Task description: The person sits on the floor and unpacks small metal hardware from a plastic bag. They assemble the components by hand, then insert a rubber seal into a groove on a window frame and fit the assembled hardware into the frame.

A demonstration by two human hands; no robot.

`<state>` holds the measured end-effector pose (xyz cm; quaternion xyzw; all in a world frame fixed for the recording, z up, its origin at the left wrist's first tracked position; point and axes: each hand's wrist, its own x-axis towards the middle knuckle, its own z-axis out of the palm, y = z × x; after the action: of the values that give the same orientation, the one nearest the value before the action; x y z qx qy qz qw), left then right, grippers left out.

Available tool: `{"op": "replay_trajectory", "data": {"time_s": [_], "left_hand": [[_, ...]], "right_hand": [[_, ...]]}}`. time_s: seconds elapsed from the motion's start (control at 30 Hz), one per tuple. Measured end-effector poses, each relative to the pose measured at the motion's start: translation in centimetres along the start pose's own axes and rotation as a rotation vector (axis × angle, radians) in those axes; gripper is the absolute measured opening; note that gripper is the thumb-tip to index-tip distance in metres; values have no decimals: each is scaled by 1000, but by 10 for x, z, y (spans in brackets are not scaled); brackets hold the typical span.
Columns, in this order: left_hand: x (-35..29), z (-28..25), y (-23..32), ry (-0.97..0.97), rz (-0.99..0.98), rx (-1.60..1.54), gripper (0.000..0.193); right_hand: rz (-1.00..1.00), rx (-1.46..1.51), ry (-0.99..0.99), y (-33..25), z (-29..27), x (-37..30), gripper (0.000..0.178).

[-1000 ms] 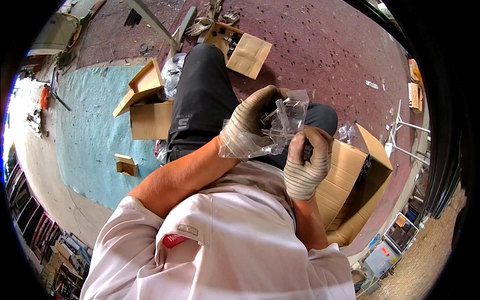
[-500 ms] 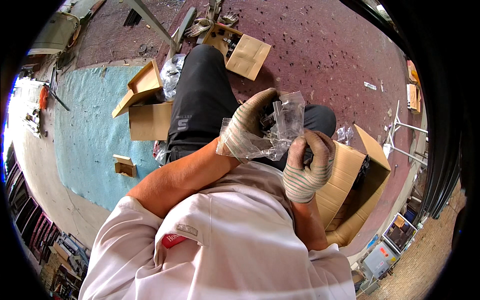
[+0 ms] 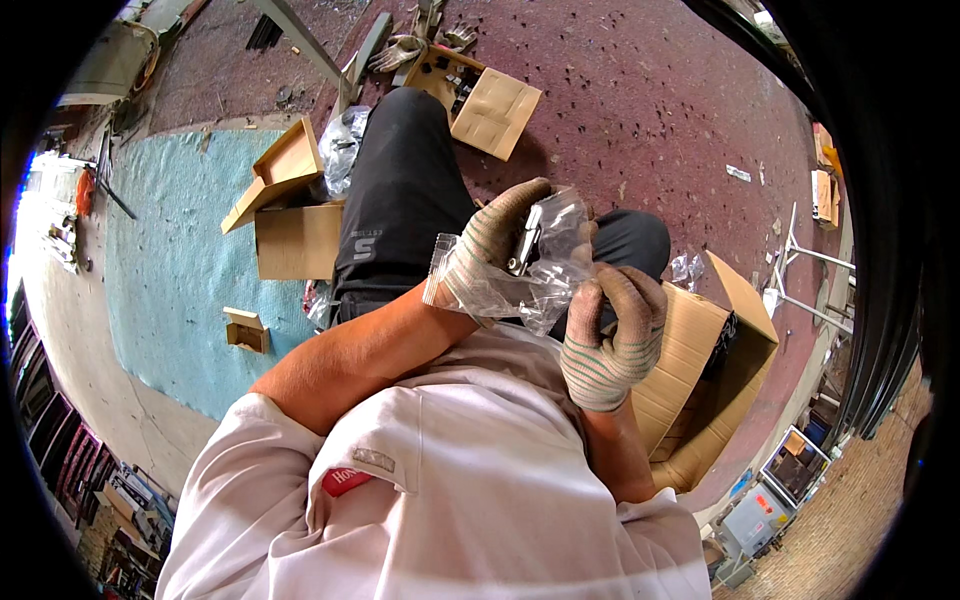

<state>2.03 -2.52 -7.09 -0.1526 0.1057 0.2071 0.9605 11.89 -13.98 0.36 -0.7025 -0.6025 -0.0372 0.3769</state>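
Observation:
Both my hands wear striped knit work gloves with dark, dirty fingers. In my left hand (image 3: 492,240) lies a clear plastic bag (image 3: 552,285), its crimped end hanging over the wrist. Inside the plastic, against the palm, shows a small shiny metal part (image 3: 526,238) with black and silver faces; its exact kind is not clear. My right hand (image 3: 618,330) pinches the bag's near edge between thumb and fingers. The hands are close together above my lap, in front of my dark trousers (image 3: 405,200).
An open carton (image 3: 690,375) stands by my right side. Beyond my left knee lies an open box (image 3: 497,112) with small black parts. Another open box (image 3: 297,243) and a tiny carton (image 3: 247,331) sit on the blue mat (image 3: 170,270). Spare gloves (image 3: 398,53) lie at the far end.
The metal part has turned in my left hand and now shows a bright face through the plastic. My right hand has shifted slightly left, still pinching the bag.

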Motion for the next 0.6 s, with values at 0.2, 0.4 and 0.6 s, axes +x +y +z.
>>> {"op": "replay_trajectory", "data": {"time_s": [0.2, 0.4, 0.6], "left_hand": [[2, -8, 1, -18, -12, 2, 32], [-5, -11, -4, 236, 177, 239, 33], [-7, -18, 3, -15, 62, 124, 29]], "right_hand": [[-17, 2, 17, 0, -2, 2, 22], [5, 0, 57, 2, -4, 6, 25], [112, 8, 119, 4, 0, 4, 20]]}}
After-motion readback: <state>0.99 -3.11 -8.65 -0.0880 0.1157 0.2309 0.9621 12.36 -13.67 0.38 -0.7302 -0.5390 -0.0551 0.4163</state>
